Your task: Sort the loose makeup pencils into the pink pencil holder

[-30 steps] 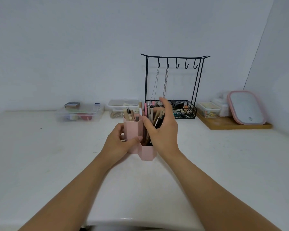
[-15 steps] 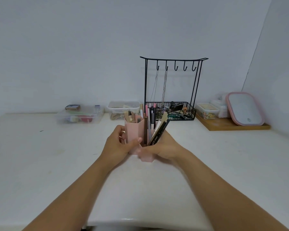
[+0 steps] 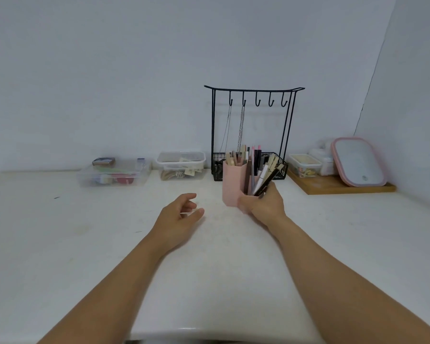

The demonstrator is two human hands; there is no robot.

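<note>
From the head view, I see my right hand (image 3: 263,204) just right of centre, curled round the lower front of the pink holder (image 3: 232,184) and gripping it; whether the holder's base rests on the counter (image 3: 85,244) I cannot tell, since the hand hides it. The holder is packed with makeup pencils (image 3: 255,170) standing upright, a few on the right side fanning out toward the right above my thumb.

My left hand (image 3: 179,214) sits left of centre, well apart from the holder, fingers loosely bent and holding nothing, thumb pointing right.

Behind the holder, at centre, stands a black wire rack (image 3: 253,90) with hooks, two chains (image 3: 240,127) hanging from them, and a basket at its foot. Left of it along the wall are two clear tubs (image 3: 180,165) with small items inside. At the right edge a wooden board (image 3: 333,187) carries small lidded boxes and a pink-rimmed mirror (image 3: 358,161) leaning back.
</note>
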